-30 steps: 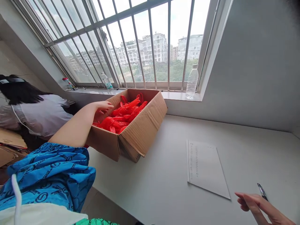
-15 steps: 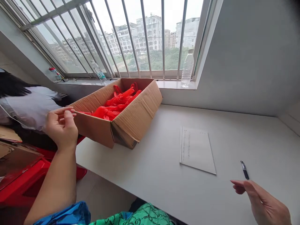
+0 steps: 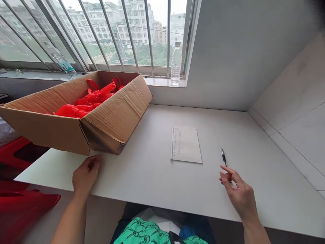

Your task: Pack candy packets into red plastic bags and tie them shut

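My left hand (image 3: 85, 174) rests at the table's front left, just below the near corner of a cardboard box (image 3: 115, 115). Its fingers are curled in, and I see nothing held in them. Red plastic bags (image 3: 93, 96) lie bunched inside the box. Over the right part of the table is my right hand (image 3: 240, 193), with thumb and fingers apart. A black-and-clear pen (image 3: 223, 156) lies just beyond its fingertips; whether they touch its near end I cannot tell. Left of the pen lies a white notepad (image 3: 187, 145) with small writing along its left side.
The white table (image 3: 147, 179) meets a wall at the back and a tiled wall at the right. One clear bottle (image 3: 176, 64) stands on the sill of the barred window; another bottle (image 3: 65, 64) leans farther left. Red plastic (image 3: 25, 203) shows at the lower left.
My left hand has come off the box's near edge down to the table. My right hand is now nearer the pen. The view has turned right.
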Motion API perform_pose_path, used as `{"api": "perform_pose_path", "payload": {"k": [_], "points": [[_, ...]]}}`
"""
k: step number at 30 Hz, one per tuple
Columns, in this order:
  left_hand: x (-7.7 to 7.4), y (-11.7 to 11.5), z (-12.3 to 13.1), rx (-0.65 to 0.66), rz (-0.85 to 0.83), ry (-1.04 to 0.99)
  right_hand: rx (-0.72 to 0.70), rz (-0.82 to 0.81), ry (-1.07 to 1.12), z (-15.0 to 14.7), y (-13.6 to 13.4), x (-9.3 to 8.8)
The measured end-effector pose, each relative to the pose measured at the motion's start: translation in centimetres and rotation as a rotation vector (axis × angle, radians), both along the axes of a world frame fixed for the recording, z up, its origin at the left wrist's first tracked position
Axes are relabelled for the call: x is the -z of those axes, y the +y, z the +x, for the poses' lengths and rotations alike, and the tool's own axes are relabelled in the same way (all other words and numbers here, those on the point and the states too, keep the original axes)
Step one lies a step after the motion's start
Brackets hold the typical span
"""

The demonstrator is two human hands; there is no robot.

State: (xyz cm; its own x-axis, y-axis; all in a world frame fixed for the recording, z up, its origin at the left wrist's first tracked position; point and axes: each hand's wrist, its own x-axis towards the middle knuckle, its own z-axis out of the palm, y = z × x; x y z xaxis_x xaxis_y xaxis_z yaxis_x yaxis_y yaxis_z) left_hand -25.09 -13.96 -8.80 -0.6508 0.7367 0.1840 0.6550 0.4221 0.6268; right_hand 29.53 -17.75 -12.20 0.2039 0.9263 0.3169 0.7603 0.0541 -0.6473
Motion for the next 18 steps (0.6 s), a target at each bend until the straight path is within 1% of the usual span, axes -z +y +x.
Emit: {"api": "perform_pose_path", "payload": {"k": [2,4,8,11,13,15,16,18], "points": [[0.2,0.2,0.4,-0.001,-0.132,0.166,0.044,-0.01,-0.013,0.6,-0.7,0.4],[0.3,0.4,0.6,0.005,-0.175,0.232,0.099,-0.014,-0.052,1.7,-1.2,0.6],[0.4,0.7,0.3,-0.007,-0.21,0.221,0.173,-0.028,-0.124,4.1,-0.7,0.4],[0.5,0.7,0.1,-0.033,-0.213,0.192,0.151,-0.023,-0.163,4.7,0.2,-0.3],[0.6,0.6,0.1,-0.028,-0.2,0.183,0.099,-0.015,-0.178,4.4,0.7,-0.8],[0.7,0.4,0.3,-0.014,-0.18,0.181,-0.008,-0.002,-0.144,3.4,0.8,-1.2],[0.7,0.3,0.4,-0.006,-0.171,0.183,-0.088,0.004,-0.101,2.7,0.6,-1.3],[0.7,0.2,0.6,-0.003,-0.162,0.193,-0.292,0.012,0.034,1.1,0.1,-1.2]]}}
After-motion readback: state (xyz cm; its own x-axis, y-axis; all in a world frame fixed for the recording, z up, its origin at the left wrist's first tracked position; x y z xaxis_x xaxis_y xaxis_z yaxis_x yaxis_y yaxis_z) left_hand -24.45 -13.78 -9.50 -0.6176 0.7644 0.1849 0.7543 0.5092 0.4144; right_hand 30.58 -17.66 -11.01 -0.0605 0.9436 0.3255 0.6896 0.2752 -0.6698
